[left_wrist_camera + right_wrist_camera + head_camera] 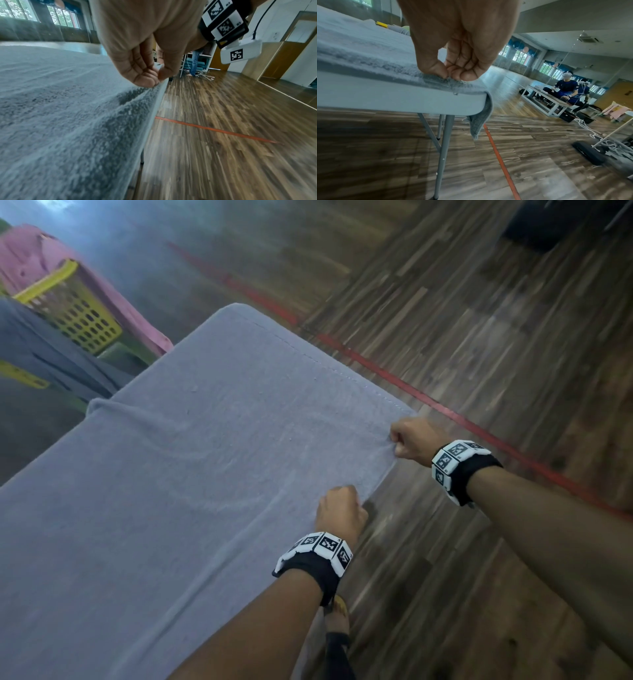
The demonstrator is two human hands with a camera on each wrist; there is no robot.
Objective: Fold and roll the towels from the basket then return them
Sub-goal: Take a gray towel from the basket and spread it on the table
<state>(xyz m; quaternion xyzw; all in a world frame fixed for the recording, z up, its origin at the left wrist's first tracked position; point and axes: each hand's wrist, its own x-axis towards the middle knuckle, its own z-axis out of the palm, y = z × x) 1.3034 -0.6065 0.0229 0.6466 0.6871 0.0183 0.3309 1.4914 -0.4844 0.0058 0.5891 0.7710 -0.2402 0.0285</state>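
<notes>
A large grey towel (205,457) lies spread flat over the table, covering most of its top. My left hand (342,505) pinches the towel's near right edge, thumb against curled fingers, as the left wrist view shows close up (157,79). My right hand (402,440) pinches the same edge farther along, near the table's corner (450,77), where a towel corner (479,121) hangs down over the white table rim (402,97). A yellow slotted basket (78,313) stands at the far left with a pink towel (27,254) draped over it.
A dark grey cloth (41,347) lies beside the basket. Metal table legs (443,148) stand below the rim. A red tape line (445,409) crosses the wooden floor. A seated person (565,88) and a wheeled cart (589,152) are off to the right.
</notes>
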